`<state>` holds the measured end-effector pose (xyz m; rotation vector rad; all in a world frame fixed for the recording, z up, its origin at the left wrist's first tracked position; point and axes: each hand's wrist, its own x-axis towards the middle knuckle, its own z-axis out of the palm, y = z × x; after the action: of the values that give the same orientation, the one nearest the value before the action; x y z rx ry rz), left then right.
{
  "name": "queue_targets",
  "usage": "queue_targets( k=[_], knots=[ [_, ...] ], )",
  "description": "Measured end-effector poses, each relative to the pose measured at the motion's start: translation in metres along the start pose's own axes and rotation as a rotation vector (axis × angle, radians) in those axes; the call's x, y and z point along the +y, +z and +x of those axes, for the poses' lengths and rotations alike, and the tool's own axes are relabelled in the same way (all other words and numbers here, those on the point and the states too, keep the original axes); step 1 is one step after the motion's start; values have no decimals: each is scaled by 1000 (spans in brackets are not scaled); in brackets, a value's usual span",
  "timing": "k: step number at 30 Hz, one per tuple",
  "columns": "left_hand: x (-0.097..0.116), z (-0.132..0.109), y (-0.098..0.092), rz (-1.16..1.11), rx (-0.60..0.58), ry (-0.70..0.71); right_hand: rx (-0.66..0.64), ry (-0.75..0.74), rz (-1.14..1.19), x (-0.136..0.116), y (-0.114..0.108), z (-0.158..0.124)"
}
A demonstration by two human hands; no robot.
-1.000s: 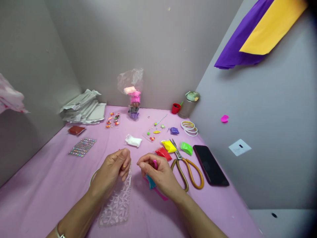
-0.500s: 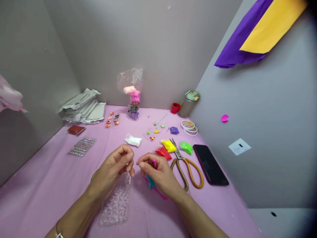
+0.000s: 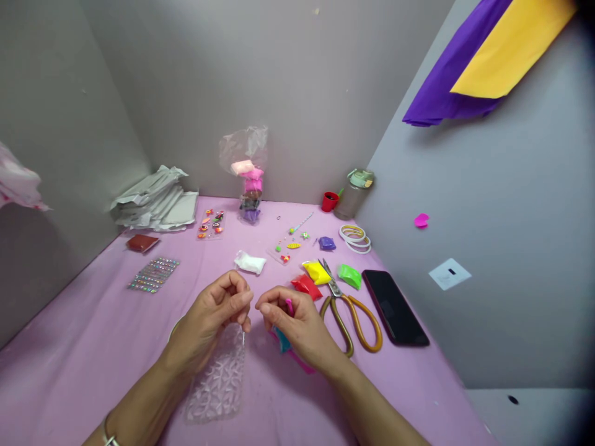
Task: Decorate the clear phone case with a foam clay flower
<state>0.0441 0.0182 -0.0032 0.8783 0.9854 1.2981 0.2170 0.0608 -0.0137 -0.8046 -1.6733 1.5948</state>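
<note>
My left hand [image 3: 209, 316] pinches a thin pale pin or needle [image 3: 243, 338], its tip pointing down just above the top edge of a clear phone case with a raised floral pattern [image 3: 217, 381]. That case lies flat under my left wrist. My right hand [image 3: 297, 319] is pinched on a small magenta piece [image 3: 289, 306]. Below those fingers, partly hidden, is a teal piece [image 3: 281, 341] with a pink strip [image 3: 297, 362]. I cannot tell whether they are joined.
Gold-handled scissors [image 3: 346, 316] and a black phone [image 3: 395, 308] lie right of my right hand. Packets of red, yellow, green and white clay [image 3: 250, 262] sit ahead, with a rhinestone sheet [image 3: 154, 275] at left, on a pink-covered table [image 3: 93, 347] between grey walls.
My left hand has shifted slightly up and toward my right hand, and its fingers have tightened around the thin pin. My right hand has barely moved. The objects on the table stay in place.
</note>
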Motion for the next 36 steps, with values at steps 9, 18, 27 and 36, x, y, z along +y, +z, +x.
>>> queue_targets(
  k=[9, 18, 27, 36],
  knots=[
    [0, 2, 0, -52, 19, 0, -5, 2, 1, 0, 0, -1],
    [2, 1, 1, -62, 20, 25, 3, -8, 19, 2, 0, 0],
    [-1, 3, -3, -17, 31, 35, -6, -12, 29, 1, 0, 1],
    [-4, 6, -2, 14, -2, 44, -15, -15, 36, 1, 1, 0]
  ],
)
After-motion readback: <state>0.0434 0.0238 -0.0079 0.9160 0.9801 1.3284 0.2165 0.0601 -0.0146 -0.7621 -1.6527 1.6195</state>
